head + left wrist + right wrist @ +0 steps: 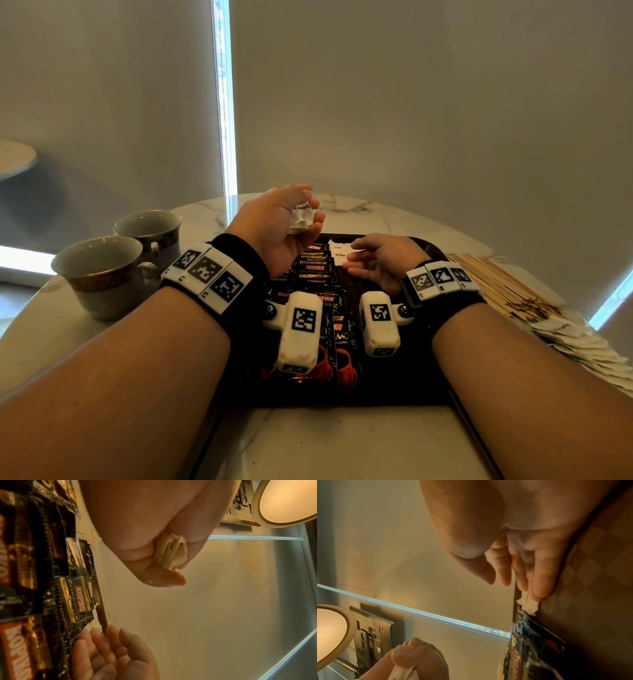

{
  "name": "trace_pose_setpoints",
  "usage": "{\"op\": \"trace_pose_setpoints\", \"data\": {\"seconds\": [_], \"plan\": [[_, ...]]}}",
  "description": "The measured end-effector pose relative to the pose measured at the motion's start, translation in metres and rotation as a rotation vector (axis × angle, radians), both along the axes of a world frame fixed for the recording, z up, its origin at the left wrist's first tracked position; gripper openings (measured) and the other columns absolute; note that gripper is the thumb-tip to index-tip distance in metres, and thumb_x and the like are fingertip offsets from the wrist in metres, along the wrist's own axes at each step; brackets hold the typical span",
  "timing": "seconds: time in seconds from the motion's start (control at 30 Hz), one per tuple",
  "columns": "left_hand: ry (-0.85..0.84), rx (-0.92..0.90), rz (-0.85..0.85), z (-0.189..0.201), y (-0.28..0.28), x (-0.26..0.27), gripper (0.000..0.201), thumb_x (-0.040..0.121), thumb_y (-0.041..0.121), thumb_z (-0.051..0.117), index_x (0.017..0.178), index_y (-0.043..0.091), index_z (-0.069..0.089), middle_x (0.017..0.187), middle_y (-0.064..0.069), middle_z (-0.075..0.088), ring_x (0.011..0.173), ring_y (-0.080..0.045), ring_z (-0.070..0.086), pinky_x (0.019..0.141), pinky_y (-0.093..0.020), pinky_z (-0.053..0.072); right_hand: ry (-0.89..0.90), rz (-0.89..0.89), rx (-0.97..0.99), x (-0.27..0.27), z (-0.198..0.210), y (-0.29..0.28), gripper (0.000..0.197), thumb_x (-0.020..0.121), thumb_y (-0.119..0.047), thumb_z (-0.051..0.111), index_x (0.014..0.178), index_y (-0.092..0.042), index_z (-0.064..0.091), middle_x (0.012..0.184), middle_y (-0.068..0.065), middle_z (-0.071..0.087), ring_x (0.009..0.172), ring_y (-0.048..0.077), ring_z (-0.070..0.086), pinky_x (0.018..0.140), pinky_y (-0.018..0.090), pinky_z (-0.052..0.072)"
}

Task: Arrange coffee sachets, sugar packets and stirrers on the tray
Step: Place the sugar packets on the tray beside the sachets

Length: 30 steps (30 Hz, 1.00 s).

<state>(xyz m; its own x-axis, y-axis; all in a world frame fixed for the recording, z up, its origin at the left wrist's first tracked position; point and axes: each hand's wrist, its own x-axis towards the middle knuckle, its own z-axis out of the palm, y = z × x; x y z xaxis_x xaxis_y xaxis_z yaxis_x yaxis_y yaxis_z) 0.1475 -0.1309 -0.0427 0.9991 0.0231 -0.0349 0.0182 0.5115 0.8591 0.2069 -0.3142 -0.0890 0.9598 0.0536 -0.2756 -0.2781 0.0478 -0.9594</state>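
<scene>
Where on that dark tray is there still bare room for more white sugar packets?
The dark tray's right half is bare, between the black coffee sachets and its right rim, under the right hand. The left half is crowded with sachets.

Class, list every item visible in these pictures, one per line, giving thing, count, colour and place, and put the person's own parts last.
Dark rectangular tray: one, black-brown, on the table in front of the person.
Black Kopiko coffee sachets: many, black with red and gold, overlapping in rows on the tray.
White brown-sugar packets: at least two on the tray's far side; a bunch in the left hand; more piled right of the tray.
Wooden stirrers: a heap, tan, on the table right of the tray.
Gold-banded ceramic cups: two, grey-white, on the table to the left.
White marble round table: one.
Left hand: raised, gripping packets.
Right hand: fingers relaxed, touching a packet on the tray.
</scene>
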Motion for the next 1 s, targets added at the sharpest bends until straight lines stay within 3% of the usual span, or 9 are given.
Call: {"op": "trace_pose_setpoints", "data": {"seconds": [0.17, 0.37, 0.53, 0.7, 0.83, 1.0], "plan": [[-0.002, -0.007, -0.003, 0.001, 0.0, -0.001, 0.01, 0.1, 0.011, 0.059, 0.109, 0.009, 0.061, 0.092, -0.009, 0.063, 0.069, -0.017, 0.065, 0.052, -0.021, 0.054, -0.019, 0.003, 0.004, -0.001, 0.0, 0.0, 0.017, 0.102, -0.017, 0.054, 0.097, -0.003, 0.061, 0.091, 0.014, 0.061, 0.094, 0.03, 0.064, 0.078, 0.032, 0.056], [0.018, -0.045, -0.025, 0.001, 0.0, -0.001, 0.015, 0.097, 0.015, 0.063, 0.109, 0.006, 0.061, 0.091, -0.01, 0.064, 0.068, -0.018, 0.066, 0.054, -0.023, 0.057, -0.019, 0.006, 0.022, 0.0, 0.0, 0.001, 0.017, 0.101, -0.02, 0.055, 0.099, -0.004, 0.061, 0.094, 0.015, 0.061, 0.097, 0.03, 0.063, 0.076, 0.031, 0.057], [-0.006, -0.11, -0.071, 0.002, 0.001, -0.004, 0.026, 0.093, 0.008, 0.043, 0.107, 0.004, 0.064, 0.101, -0.017, 0.057, 0.081, -0.027, 0.065, 0.06, -0.027, 0.06, -0.127, -0.056, 0.051, -0.002, 0.004, 0.004, 0.013, 0.101, -0.015, 0.054, 0.098, -0.004, 0.06, 0.083, 0.01, 0.062, 0.073, 0.021, 0.064, 0.064, 0.028, 0.052], [-0.005, -0.042, -0.1, 0.003, 0.0, -0.004, 0.034, 0.097, 0.003, 0.039, 0.118, 0.009, 0.064, 0.117, -0.024, 0.059, 0.102, -0.036, 0.068, 0.067, -0.036, 0.064, -0.298, -0.133, 0.109, -0.002, 0.028, -0.001, 0.012, 0.099, -0.018, 0.055, 0.093, -0.009, 0.06, 0.076, 0.004, 0.062, 0.06, 0.013, 0.058, 0.052, 0.025, 0.044], [0.0, 0.012, -0.121, 0.002, -0.001, -0.004, 0.034, 0.099, 0.005, 0.047, 0.13, 0.011, 0.061, 0.126, -0.021, 0.062, 0.103, -0.031, 0.068, 0.062, -0.036, 0.062, -0.331, 0.02, 0.077, -0.021, 0.051, 0.001, 0.015, 0.099, -0.026, 0.054, 0.094, -0.012, 0.057, 0.073, 0.0, 0.056, 0.061, 0.012, 0.05, 0.053, 0.024, 0.039], [-0.024, 0.049, -0.08, 0.001, -0.003, -0.003, 0.028, 0.099, 0.006, 0.056, 0.126, 0.011, 0.059, 0.11, -0.016, 0.067, 0.082, -0.023, 0.065, 0.051, -0.027, 0.054, -0.332, 0.259, -0.058, -0.037, 0.056, 0.013, 0.035, 0.091, -0.035, 0.069, 0.111, -0.007, 0.061, 0.087, 0.004, 0.059, 0.064, 0.013, 0.053, 0.054, 0.025, 0.039]]}}
